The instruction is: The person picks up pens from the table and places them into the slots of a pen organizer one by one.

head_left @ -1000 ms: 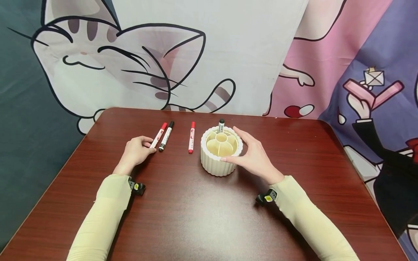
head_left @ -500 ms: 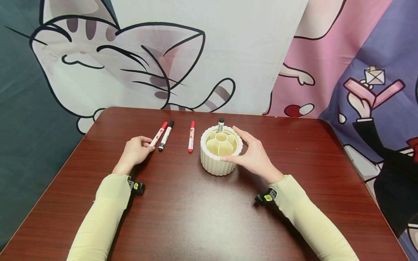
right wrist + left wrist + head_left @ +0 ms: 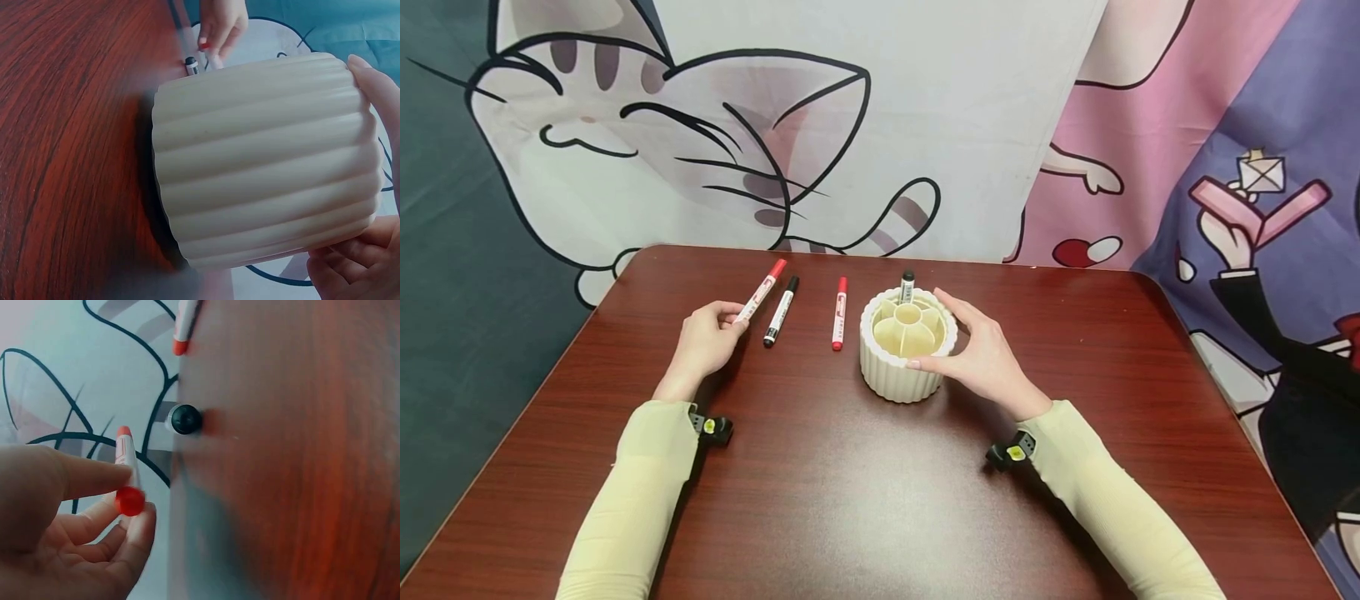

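My left hand [image 3: 706, 340] pinches a red-capped white marker [image 3: 127, 453] between thumb and fingers, held above the table with its cap pointing away. Just right of it in the head view lies a black-capped marker [image 3: 781, 312], and farther right another red marker [image 3: 839, 315]. My right hand [image 3: 988, 354] grips the ribbed cream pen holder [image 3: 898, 379] at its rim, thumb at the near side and fingers round the far right side. Inside the holder are petal-shaped compartments, and a black marker [image 3: 907, 287] stands upright in a rear one. In the right wrist view the holder's ribbed wall [image 3: 262, 162] fills the middle.
A dark red wood-grain table [image 3: 850, 500] carries everything. Behind its far edge hangs a cloth [image 3: 985, 125] printed with a cartoon cat and other figures. Each wrist wears a small black camera, such as the left one [image 3: 715, 431].
My left hand has lifted the red marker off the table and moved slightly back and left with it. The right hand and the pen holder stay where they were.
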### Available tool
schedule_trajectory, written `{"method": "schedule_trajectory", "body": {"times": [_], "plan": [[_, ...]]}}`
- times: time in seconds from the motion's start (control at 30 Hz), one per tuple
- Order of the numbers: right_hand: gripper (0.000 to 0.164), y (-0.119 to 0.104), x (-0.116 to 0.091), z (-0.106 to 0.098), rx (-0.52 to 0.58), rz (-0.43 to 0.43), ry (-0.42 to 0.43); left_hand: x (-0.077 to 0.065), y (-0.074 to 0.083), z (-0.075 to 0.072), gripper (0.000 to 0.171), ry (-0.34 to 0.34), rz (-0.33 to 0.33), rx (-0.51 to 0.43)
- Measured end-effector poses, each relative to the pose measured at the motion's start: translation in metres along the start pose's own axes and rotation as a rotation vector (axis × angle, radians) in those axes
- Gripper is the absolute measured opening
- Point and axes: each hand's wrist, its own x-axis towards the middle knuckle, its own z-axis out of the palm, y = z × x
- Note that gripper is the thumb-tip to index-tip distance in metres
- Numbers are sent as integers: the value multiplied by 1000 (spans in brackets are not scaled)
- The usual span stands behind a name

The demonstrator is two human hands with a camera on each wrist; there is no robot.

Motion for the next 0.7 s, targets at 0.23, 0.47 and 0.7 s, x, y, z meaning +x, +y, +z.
{"method": "schedule_trajectory", "body": {"times": [0.23, 0.47, 0.7], "plan": [[105, 0, 1, -1, 9, 0, 1, 1, 12, -3, 28, 119, 43, -41], [104, 0, 1, -1, 18, 1, 0, -1, 22, -2, 28, 228, 97, -82], [105, 1, 0, 0, 33, 6, -1, -4, 37, -2, 24, 318, 200, -146]]}}
